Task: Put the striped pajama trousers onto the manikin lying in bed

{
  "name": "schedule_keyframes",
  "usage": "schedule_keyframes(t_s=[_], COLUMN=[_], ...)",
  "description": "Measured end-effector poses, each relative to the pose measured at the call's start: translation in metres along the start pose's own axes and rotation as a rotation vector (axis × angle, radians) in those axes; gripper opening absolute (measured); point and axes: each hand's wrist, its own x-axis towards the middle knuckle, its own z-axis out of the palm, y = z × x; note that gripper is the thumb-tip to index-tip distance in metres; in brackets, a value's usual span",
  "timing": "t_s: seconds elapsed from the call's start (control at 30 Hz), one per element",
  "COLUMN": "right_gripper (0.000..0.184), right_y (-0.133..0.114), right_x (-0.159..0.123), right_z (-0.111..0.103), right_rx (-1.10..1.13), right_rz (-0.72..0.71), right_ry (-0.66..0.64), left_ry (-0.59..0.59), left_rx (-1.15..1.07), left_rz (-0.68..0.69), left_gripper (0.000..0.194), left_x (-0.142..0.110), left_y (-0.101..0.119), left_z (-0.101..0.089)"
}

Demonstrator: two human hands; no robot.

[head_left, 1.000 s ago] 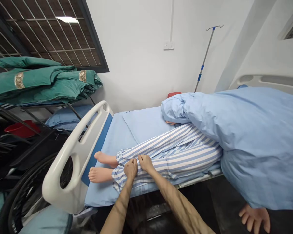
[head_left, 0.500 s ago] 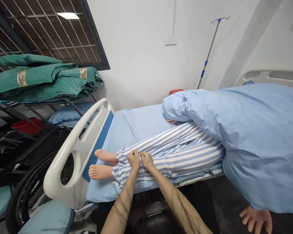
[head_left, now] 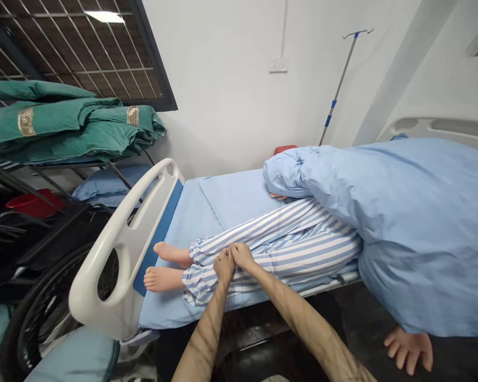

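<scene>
My left hand (head_left: 224, 265) is closed over the near lower leg of a figure that looks like a care manikin. Against it, thumb side to thumb side, is my right hand (head_left: 241, 255), also closed. Both rest at the blue-and-white striped trousers (head_left: 314, 254); whatever the curled fingers hold, if anything, is hidden. Two bare feet (head_left: 164, 279) stick out of the trouser cuffs to the left. A light blue quilt (head_left: 414, 223) covers the figure's upper body, its edge folded back above the thighs.
The bed's white footboard (head_left: 97, 276) stands at left, beside a wheelchair wheel (head_left: 27, 318). Green folded bedding (head_left: 71, 124) lies on a rack behind. A drip stand (head_left: 338, 87) rises by the wall. One manikin hand (head_left: 410, 350) hangs below the quilt at the near side.
My left hand has moved slightly right and down, closing the small gap to my right hand. The view has shifted a little. The trousers and quilt look the same.
</scene>
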Motion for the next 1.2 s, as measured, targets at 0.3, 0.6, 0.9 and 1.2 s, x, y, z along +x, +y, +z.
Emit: schedule_keyframes(t_s=[0.3,0.6,0.9,1.2], right_gripper=[0.05,0.04,0.048,0.044], right_y=[-0.014,0.016,0.028,0.042], right_x=[-0.002,-0.021,-0.009,-0.005], right_z=[-0.025,0.021,0.022,0.022], right_rx=[0.06,-0.162,0.141,0.494], right_rz=[-0.105,0.069,-0.001,-0.04], right_ry=[0.123,0.112,0.252,0.304], left_ry=[-0.016,0.008,0.3,0.146], left_rx=[-0.046,-0.192,-0.979,-0.701], left_rz=[-0.026,-0.035,-0.073,-0.072], left_gripper=[0.033,0.04,0.039,0.039], left_x=[0.001,0.001,0.014,-0.013], left_y=[0.003,0.0,0.047,0.037], left_z=[-0.002,-0.001,-0.025,0.016])
